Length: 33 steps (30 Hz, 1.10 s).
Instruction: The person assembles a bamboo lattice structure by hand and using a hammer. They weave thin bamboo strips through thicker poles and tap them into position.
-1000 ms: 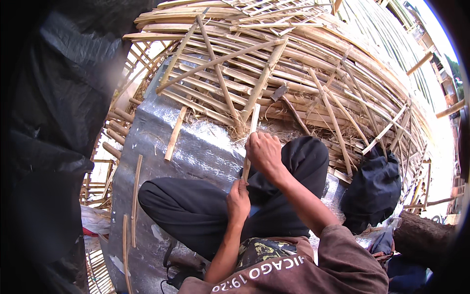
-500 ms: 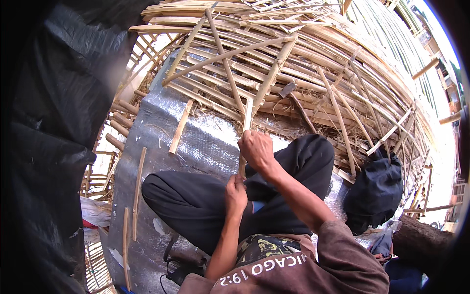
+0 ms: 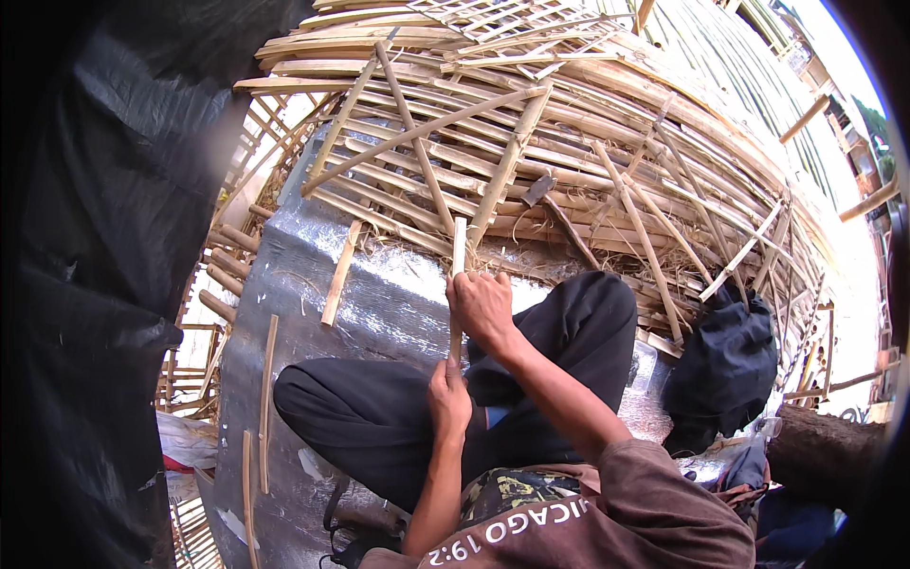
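Note:
A pale bamboo strip [image 3: 460, 245] points away from me above my crossed legs. Near its lower end, my left hand [image 3: 449, 398] is closed around it, thumb lying along the strip. Farther up, my right hand [image 3: 482, 303] wraps over the same strip with its knuckles on top. Whether a small tool sits inside the right fist is hidden. Just beyond the strip's far tip stands a slatted bamboo frame [image 3: 417, 139] with crossing braces. A hammer [image 3: 540, 190] with a dark head rests on the bamboo pile, right of that frame.
Silvery sheeting [image 3: 379, 327] lies under me, with a loose strip [image 3: 342, 275] ahead and another strip [image 3: 269, 403] to the left. Black plastic sheet [image 3: 95, 284] hangs at the left. A dark cloth bundle [image 3: 725, 365] and a log [image 3: 825, 446] are on the right.
The view has tilted, so the surroundings sit slightly lower and to the left. Both hands keep their hold on the strip, with little visible movement along it.

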Motion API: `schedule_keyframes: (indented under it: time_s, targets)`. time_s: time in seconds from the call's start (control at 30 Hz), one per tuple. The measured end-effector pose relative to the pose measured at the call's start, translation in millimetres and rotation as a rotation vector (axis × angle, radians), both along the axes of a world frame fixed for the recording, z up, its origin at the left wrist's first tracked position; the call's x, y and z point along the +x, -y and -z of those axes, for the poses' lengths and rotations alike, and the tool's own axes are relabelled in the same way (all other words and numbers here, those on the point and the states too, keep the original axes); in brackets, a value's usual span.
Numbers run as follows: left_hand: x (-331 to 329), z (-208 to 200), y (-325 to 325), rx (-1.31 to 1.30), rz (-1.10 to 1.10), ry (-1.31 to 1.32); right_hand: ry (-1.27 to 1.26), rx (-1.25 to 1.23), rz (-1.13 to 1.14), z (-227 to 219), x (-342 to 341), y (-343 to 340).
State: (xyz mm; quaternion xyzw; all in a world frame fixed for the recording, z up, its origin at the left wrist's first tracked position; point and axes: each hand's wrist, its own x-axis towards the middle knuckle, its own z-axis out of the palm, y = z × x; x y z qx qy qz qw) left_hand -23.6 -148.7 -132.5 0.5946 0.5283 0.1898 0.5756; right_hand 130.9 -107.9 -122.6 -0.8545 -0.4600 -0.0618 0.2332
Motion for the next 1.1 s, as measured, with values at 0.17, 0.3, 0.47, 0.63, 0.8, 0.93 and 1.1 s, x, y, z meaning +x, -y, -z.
schedule_keyframes:
  time_s: [0.17, 0.3, 0.47, 0.63, 0.8, 0.93, 1.1]
  targets:
    - [0, -9, -2, 0.087, 0.044, -0.106, -0.077, 0.028, 0.128, 1, -5, -11]
    - [0, -7, -4, 0.104, 0.032, -0.196, -0.109, 0.089, 0.163, 13, -17, -17]
    - [-5, 6, -7, 0.113, 0.017, -0.133, -0.090, 0.080, 0.108, 34, -22, -21]
    - [-4, 11, -8, 0.131, 0.027, -0.194, -0.062, 0.066, 0.069, 39, -20, -22]
    - [-6, 12, -7, 0.132, -0.034, -0.134, -0.068, 0.044, 0.066, 40, -23, -26]
    - [-8, 14, -12, 0.044, -0.036, -0.105, -0.086, 0.056, 0.048, 39, -22, -27]
    - [-9, 5, -20, -0.196, 0.049, 0.027, -0.174, 0.101, 0.068, 28, -14, -19]
